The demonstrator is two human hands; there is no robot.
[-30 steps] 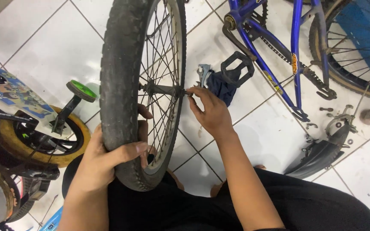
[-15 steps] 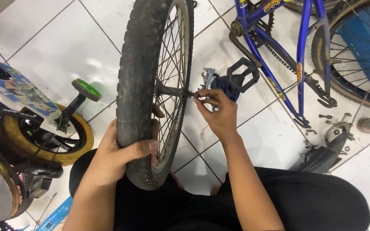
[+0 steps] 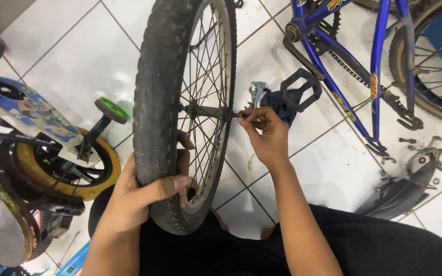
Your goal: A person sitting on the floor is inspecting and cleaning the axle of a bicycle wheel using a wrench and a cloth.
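I see the bicycle wheel (image 3: 180, 102) standing upright in the middle of the frame, its top cut off by the upper edge and its bottom resting against my lap. My left hand (image 3: 144, 197) is clenched around the black tyre at lower centre. My right hand (image 3: 264, 133) pinches the end of the axle (image 3: 234, 114) at the hub; whatever small part sits between the fingertips is too hidden to make out. Behind that hand lie a grey spanner (image 3: 256, 93) on a dark cloth (image 3: 281, 105) and a black pedal (image 3: 301, 88). A blue bicycle frame (image 3: 333, 56) crosses the upper right, partly cropped. At left, a small bike with a yellow wheel (image 3: 62, 168) carries a blue panel with a colourful sticker (image 3: 21, 110). Loose bolts (image 3: 407, 140) dot the white tiles at right.
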